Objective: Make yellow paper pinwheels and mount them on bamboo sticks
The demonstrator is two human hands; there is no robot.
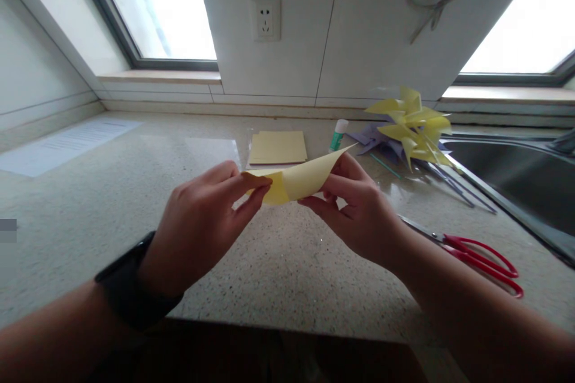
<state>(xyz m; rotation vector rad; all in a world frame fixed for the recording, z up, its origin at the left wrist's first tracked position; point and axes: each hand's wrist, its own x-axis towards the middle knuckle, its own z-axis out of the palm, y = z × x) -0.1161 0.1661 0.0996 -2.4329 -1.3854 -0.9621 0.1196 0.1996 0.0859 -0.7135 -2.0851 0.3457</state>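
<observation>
You hold 1 yellow sheet (309,179) in your 2 hands, raised above the counter (278,281), on the near side of the stack (278,146) of yellow paper. Your left hand (202,209) pinches the left end of the sheet between thumb and index finger. Your right hand (354,203) holds the other end: the thumb is at the lower edge and the other fingers are partly hidden behind the paper, so I cannot tell exactly where all the tips press. The sheet is curved between your hands, and its part beside your left fingertips shows a deeper yellow. On your left wrist there is a black band (135,281).

Just to the right of the stack stands a tube (338,136) with white cap and green label, slightly tilted. Farther to the right of the stack lie yellow pinwheels (420,122), which partly cover purple ones (381,140); I cannot count them. A thin green stick (385,166) lies beside these. The red-handled scissors (476,260) are to the right of the stack and nearer to you; the sink (503,167) is at its far right. Well apart to the left of the stack lies a printed page (63,143). On the wall above the stack is a socket (266,19).
</observation>
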